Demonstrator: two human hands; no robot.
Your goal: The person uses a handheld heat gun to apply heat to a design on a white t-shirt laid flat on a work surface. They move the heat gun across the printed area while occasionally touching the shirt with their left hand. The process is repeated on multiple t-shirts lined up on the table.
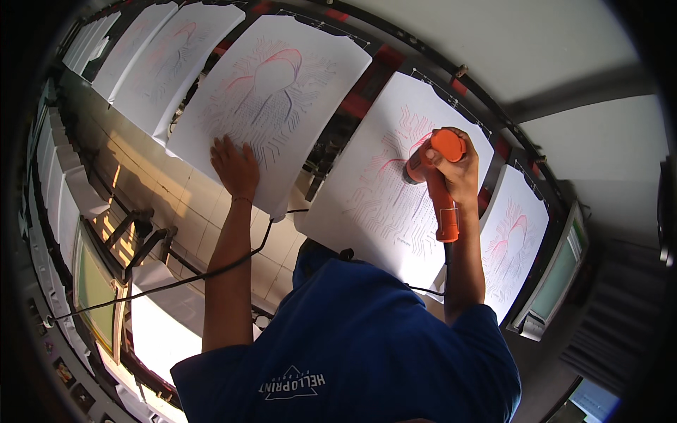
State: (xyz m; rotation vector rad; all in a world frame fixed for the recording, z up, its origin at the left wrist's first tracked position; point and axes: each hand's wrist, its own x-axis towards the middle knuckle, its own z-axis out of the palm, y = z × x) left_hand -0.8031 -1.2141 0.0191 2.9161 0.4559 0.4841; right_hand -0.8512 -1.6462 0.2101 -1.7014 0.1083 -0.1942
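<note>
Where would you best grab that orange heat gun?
By its long straight handle, coming from the side away from the nozzle. The orange heat gun points its dark nozzle at a printed sheet, and the right hand wraps it that way.

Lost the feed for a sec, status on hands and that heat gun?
Left hand flat on printed sheet. Right hand gripping orange heat gun, nozzle at next sheet. Black cord trailing below; nothing blocking.
</note>
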